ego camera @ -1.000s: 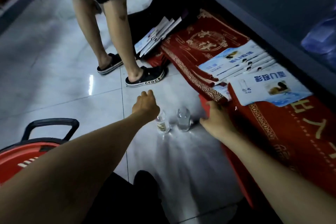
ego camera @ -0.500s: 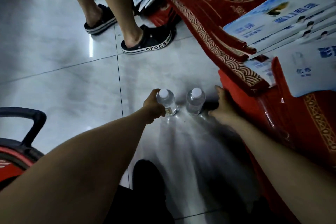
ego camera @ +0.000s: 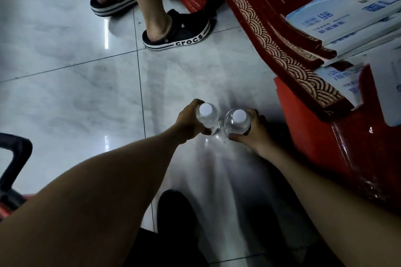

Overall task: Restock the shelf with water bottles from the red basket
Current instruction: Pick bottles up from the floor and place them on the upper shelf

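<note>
Both arms reach down and forward. The left hand (ego camera: 187,124) curls its grip round one water bottle (ego camera: 207,118), and the right hand (ego camera: 255,134) grips a second bottle (ego camera: 236,122) the same way. The two clear, white-capped bottles stand upright side by side, nearly touching, low over the tiled floor (ego camera: 65,97); whether they rest on it cannot be told. Only a corner of the red basket (ego camera: 8,207) shows at lower left, its contents out of sight. A bystander's two black clogs (ego camera: 176,32) stand beyond, beside red mats (ego camera: 271,34).
</note>
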Tool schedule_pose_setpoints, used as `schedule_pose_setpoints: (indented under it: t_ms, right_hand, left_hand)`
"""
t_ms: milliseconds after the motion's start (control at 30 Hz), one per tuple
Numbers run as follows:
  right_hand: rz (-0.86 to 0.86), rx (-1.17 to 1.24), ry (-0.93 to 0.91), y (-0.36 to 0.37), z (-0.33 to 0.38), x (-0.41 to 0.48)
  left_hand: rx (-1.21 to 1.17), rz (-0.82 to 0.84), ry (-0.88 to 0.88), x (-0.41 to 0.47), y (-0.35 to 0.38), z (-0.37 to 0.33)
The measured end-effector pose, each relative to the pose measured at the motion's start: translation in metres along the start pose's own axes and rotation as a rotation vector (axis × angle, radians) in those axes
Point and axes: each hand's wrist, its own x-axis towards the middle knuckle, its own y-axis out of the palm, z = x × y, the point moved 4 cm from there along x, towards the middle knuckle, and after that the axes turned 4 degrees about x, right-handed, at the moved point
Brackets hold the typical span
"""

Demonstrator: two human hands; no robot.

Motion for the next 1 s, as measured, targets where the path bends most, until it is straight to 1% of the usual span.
schedule_pose_setpoints:
  t_ms: [67, 100, 167, 233, 333, 367, 433, 500, 533, 567, 633, 700, 767, 800, 867, 933, 1000]
  right_hand:
    - [-0.008, 0.073, 0.035, 0.008, -0.003, -0.001]
    - [0.01, 0.121, 0.022, 0.011, -0.004, 0.0]
    - [0.081, 0.145, -0.004, 0.015, -0.007, 0.004]
    - [0.132, 0.124, -0.011, 0.017, -0.013, 0.008]
    - [0.148, -0.085, 0.036, 0.012, -0.015, 0.006]
    - [0.154, -0.096, 0.053, 0.014, -0.017, 0.004]
    - [0.182, -0.071, 0.062, 0.015, -0.019, -0.001]
    - [0.215, -0.037, 0.06, 0.022, -0.037, 0.007]
    - [0.233, -0.016, 0.05, 0.023, -0.039, 0.008]
    - [0.243, 0.016, 0.031, 0.022, -0.033, 0.005]
    - [0.254, 0.188, 0.021, 0.016, -0.021, -0.003]
    - [0.3, 0.379, 0.089, 0.009, -0.019, -0.009]
    - [0.301, 0.475, 0.171, -0.001, -0.018, -0.015]
    - [0.307, 0.505, 0.21, -0.006, -0.016, -0.021]
    - [0.362, 0.681, 0.279, -0.012, -0.006, -0.035]
    - [0.376, 0.848, 0.341, -0.02, 0.01, -0.05]
    - [0.338, 0.906, 0.317, -0.036, 0.029, -0.061]
  left_hand:
    - [-0.024, 0.035, 0.007, 0.0, 0.003, 0.003]
    - [-0.039, 0.052, 0.018, 0.0, 0.005, 0.004]
    - [-0.056, 0.094, 0.053, -0.001, 0.008, 0.005]
    - [-0.08, 0.148, 0.072, 0.0, 0.01, 0.004]
    - [-0.163, 0.213, 0.055, 0.003, 0.014, 0.003]
    - [-0.168, 0.228, 0.055, 0.004, 0.015, 0.002]
    - [-0.136, 0.254, 0.078, 0.007, 0.018, 0.0]
    - [-0.073, 0.279, 0.1, 0.008, 0.021, 0.0]
    - [-0.026, 0.264, 0.107, 0.008, 0.021, 0.002]
    - [0.015, 0.237, 0.109, 0.009, 0.021, 0.005]
    - [-0.001, 0.215, 0.086, 0.01, 0.019, 0.011]
    - [-0.14, 0.295, 0.013, 0.008, 0.015, 0.01]
    - [-0.281, 0.429, -0.057, 0.0, 0.008, 0.005]
    - [-0.327, 0.483, -0.086, -0.007, 0.003, 0.002]
    - [-0.395, 0.566, -0.137, -0.021, -0.006, -0.008]
    - [-0.425, 0.586, -0.149, -0.037, -0.016, -0.024]
    - [-0.402, 0.562, -0.105, -0.051, -0.03, -0.047]
